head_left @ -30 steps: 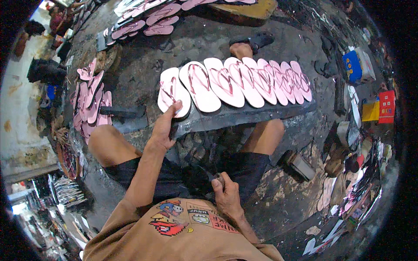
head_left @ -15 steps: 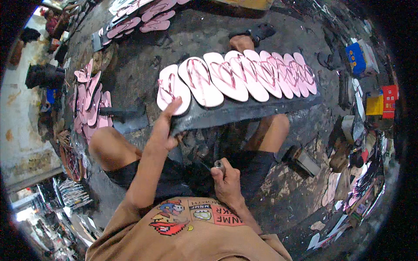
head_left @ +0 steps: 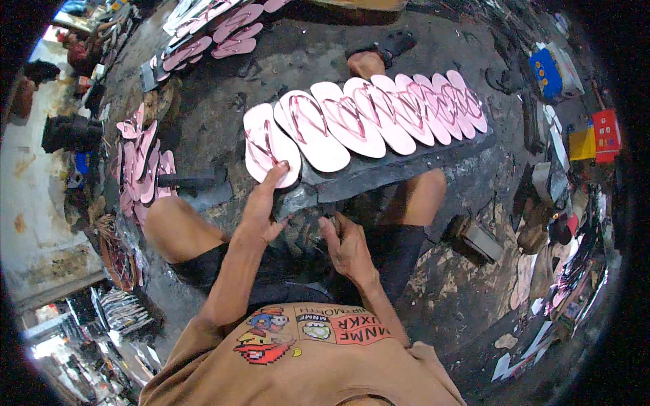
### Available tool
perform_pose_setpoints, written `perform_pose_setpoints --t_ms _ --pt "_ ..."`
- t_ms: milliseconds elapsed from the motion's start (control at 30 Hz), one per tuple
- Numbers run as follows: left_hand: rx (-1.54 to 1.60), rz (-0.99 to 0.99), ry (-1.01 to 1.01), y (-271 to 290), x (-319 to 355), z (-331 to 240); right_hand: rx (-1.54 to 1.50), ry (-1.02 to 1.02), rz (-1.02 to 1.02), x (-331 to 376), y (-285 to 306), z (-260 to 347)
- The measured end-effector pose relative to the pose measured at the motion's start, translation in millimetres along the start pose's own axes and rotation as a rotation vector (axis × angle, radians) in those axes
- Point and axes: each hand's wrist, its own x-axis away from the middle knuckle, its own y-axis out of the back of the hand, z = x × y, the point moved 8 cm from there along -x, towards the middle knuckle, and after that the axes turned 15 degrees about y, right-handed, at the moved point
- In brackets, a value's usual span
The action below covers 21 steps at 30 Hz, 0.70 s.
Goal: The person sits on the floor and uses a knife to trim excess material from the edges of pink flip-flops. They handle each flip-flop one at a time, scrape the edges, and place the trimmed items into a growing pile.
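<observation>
Pale pink flip-flops with darker pink straps lie overlapping in a row along a dark board (head_left: 399, 172) in front of me. My left hand (head_left: 259, 211) pinches the heel end of the leftmost flip-flop (head_left: 261, 145), one digit pressed on its top; its other fingers are partly hidden near the board's edge. Just below that edge, between my knees, my right hand (head_left: 351, 252) is closed around a slim tool with a round metal end. The tool is now almost wholly covered by the fingers.
Pink flip-flops (head_left: 142, 162) are heaped on the left, and more (head_left: 233, 40) lie at the far left. A blue and white box (head_left: 555, 73) stands at the far right. Nearer right are a dark block (head_left: 474, 240) and scattered scraps (head_left: 535, 271).
My right hand has moved up and forward to the board's near edge, and the tool's metal end has turned out of sight. The left hand keeps its hold; the leftmost flip-flop has shifted slightly.
</observation>
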Motion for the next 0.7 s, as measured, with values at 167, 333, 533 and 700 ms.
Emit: perform_pose_setpoints --t_ms 167,333,533,700 --pt "-0.004 0.056 -0.027 -6 -11 1 0.08 -0.178 0.102 -1 -16 -56" --pt "-0.03 -0.072 -0.021 3 -15 11 0.326 0.705 -0.219 -44 -30 -64" --pt "-0.067 -0.167 0.046 13 -14 12 0.326 0.365 0.318 -71 -54 -136" --pt "-0.04 -0.203 0.054 12 -15 16 0.335 0.246 0.342 -116 -77 -146"
